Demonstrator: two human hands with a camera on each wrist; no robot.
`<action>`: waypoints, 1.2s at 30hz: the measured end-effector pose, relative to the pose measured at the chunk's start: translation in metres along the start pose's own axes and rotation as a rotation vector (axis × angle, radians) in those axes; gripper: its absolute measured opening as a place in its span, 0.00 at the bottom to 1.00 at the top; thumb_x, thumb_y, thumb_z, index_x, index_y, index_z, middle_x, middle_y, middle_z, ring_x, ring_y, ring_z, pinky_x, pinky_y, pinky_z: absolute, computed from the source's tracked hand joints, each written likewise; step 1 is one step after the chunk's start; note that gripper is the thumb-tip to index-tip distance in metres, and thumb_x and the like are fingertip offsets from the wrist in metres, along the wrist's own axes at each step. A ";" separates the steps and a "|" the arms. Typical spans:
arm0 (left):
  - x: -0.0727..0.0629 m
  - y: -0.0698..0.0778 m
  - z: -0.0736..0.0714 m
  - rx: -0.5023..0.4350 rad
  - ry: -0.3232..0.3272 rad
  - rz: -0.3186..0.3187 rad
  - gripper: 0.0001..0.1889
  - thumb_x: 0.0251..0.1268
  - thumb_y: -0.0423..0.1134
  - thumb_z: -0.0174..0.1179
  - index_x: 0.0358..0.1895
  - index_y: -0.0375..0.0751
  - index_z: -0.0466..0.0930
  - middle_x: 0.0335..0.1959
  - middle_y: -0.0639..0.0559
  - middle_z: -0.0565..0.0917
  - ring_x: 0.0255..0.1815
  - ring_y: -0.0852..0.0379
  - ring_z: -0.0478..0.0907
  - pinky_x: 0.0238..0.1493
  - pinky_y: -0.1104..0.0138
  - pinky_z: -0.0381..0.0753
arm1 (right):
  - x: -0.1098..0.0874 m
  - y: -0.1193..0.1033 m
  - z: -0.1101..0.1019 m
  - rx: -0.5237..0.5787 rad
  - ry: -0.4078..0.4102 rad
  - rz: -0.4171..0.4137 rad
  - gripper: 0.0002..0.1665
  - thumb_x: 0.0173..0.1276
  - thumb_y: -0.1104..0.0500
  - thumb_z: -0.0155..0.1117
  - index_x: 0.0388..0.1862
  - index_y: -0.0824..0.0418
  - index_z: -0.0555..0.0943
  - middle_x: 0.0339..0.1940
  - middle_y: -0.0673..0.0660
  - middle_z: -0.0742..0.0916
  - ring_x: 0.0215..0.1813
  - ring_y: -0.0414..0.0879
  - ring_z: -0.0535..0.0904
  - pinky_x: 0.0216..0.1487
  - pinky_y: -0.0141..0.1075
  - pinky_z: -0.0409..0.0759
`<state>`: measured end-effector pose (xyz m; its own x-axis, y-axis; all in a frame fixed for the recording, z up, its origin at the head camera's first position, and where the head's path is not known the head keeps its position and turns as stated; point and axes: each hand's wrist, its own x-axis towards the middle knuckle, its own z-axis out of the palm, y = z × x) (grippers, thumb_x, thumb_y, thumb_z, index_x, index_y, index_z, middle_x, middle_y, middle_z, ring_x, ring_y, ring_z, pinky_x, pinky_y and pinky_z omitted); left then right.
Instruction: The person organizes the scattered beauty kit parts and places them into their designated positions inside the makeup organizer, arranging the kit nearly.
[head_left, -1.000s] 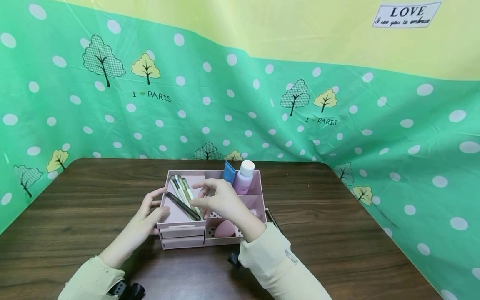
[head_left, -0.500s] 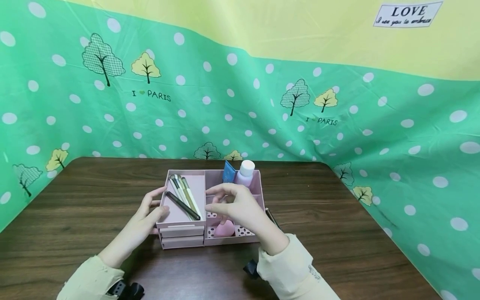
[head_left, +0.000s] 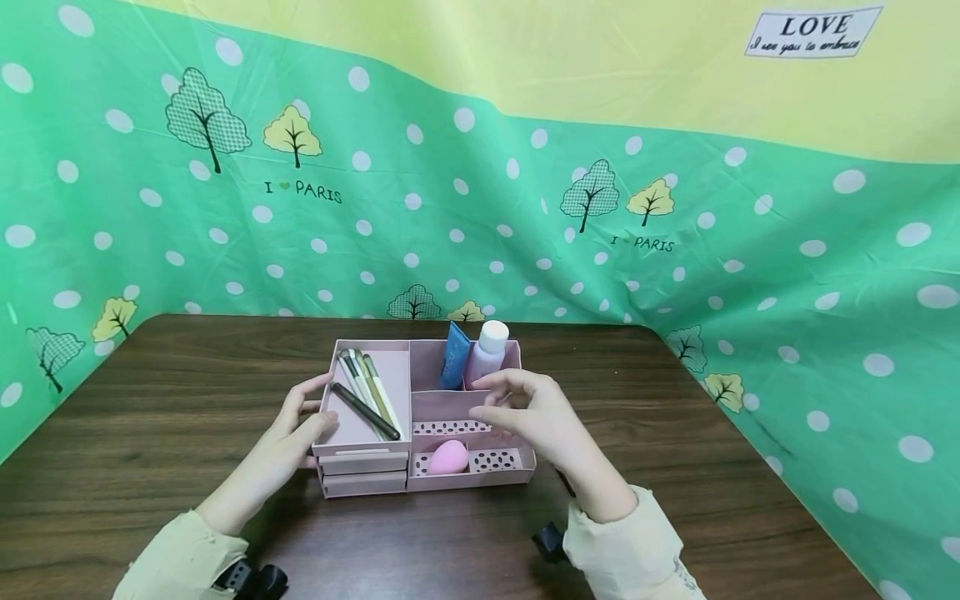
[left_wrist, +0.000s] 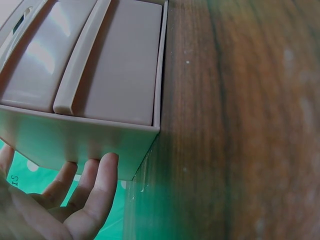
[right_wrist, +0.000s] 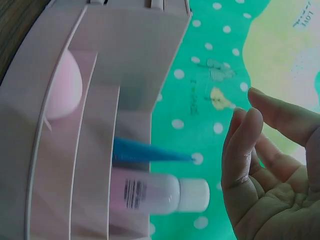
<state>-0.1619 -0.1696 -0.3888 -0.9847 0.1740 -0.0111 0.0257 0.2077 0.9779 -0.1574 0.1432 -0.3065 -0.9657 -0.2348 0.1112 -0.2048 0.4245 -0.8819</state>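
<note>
A pink desk organizer sits on the table, its two drawers at the front left. My left hand rests against its left side; in the left wrist view the fingertips lie along the side wall. On the top tray are several slim makeup brushes and a thick dark stick. A pink makeup sponge lies in a front compartment. A blue tube and a lilac bottle with a white cap stand in the back compartments. My right hand hovers over the organizer's right edge, fingers loosely bent, holding nothing.
The dark wood table extends around the organizer. A thin dark stick lies on it to the right, mostly hidden by my right hand. A green and yellow printed curtain hangs behind and along both sides.
My right hand has moved right from above the brushes to the organizer's right edge, uncovering the compartments, sponge and tube. The left hand, brushes and organizer have stayed in place.
</note>
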 end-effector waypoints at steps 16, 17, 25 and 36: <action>-0.001 -0.001 0.001 0.006 -0.001 -0.010 0.32 0.77 0.43 0.47 0.77 0.57 0.46 0.68 0.33 0.56 0.49 0.50 0.78 0.40 0.60 0.84 | -0.002 0.027 -0.037 -0.058 0.043 0.056 0.19 0.60 0.63 0.72 0.49 0.70 0.82 0.27 0.54 0.83 0.25 0.46 0.79 0.28 0.40 0.84; -0.001 -0.001 0.001 0.007 -0.002 -0.011 0.32 0.77 0.43 0.47 0.77 0.57 0.46 0.68 0.33 0.56 0.49 0.50 0.78 0.40 0.60 0.84 | -0.002 0.028 -0.039 -0.053 0.046 0.060 0.20 0.60 0.64 0.72 0.49 0.71 0.81 0.27 0.54 0.83 0.25 0.45 0.79 0.28 0.40 0.84; 0.000 0.002 0.001 0.034 0.003 -0.019 0.32 0.76 0.44 0.48 0.77 0.59 0.46 0.69 0.34 0.57 0.52 0.47 0.76 0.42 0.59 0.83 | 0.001 0.038 -0.058 -0.083 0.101 0.094 0.21 0.62 0.62 0.71 0.52 0.72 0.79 0.30 0.56 0.83 0.28 0.45 0.80 0.30 0.37 0.85; 0.000 0.001 0.000 0.033 0.005 -0.018 0.32 0.76 0.43 0.48 0.77 0.59 0.46 0.68 0.34 0.56 0.53 0.47 0.76 0.43 0.58 0.83 | 0.012 0.066 -0.065 -0.210 0.084 0.204 0.23 0.62 0.61 0.72 0.52 0.71 0.79 0.31 0.57 0.84 0.27 0.43 0.80 0.32 0.38 0.84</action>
<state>-0.1623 -0.1689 -0.3875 -0.9859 0.1649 -0.0277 0.0132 0.2422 0.9701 -0.1930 0.2252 -0.3332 -0.9983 -0.0567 -0.0134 -0.0253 0.6289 -0.7771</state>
